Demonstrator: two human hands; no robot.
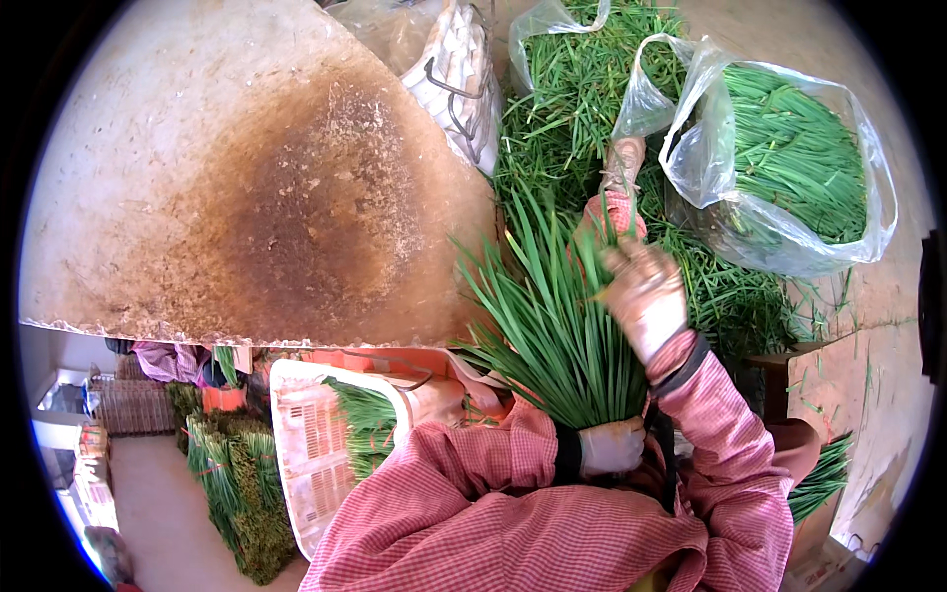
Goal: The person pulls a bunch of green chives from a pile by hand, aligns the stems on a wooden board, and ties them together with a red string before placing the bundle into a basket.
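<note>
My gloved left hand is closed round the base of a thick bunch of green chives, close in front of my body. The long leaves fan out upward and away from the fist. My right hand, in a soiled pale glove, is at the upper right side of the bunch, beside the leaf tips. Its fingers are bent toward the leaves but smeared by motion, so I cannot tell whether they pinch anything. A thin yellowish leaf shows at its fingertips.
Loose green cuttings are heaped ahead. Clear plastic bags stand at the right, one filled with chives. A large brown-stained board covers the far left. Below it stands a white plastic crate with chives; more bundles lie farther left.
</note>
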